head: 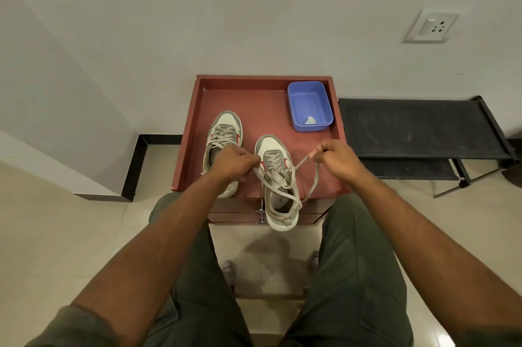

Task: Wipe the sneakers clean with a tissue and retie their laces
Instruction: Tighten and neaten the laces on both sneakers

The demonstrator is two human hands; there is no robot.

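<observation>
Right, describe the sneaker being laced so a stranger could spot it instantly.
Find the red-brown cabinet top against the wall. Two grey-and-white sneakers sit on it; take the right-hand sneaker, whose heel overhangs the front edge. Unlike its neighbour, its laces are pulled out sideways by the left hand and right hand.

L sneaker [223,132] heel hidden (by arm)
</observation>
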